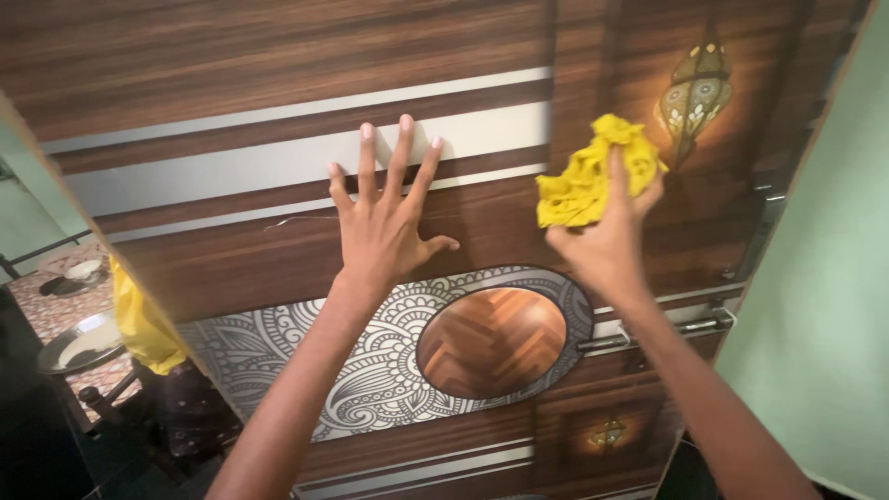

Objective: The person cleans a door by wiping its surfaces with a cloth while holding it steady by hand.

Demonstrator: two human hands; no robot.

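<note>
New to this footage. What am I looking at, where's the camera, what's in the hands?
There is no machine here: one camera worn on a person's head looks along their bare arms. The left hand lies flat, fingers spread, on a wood-patterned cupboard door with pale stripes and a round inset. The right hand presses a crumpled yellow cloth against the same door. A lantern picture decorates the door's upper right. At far left, metal plates sit on a table.
</note>
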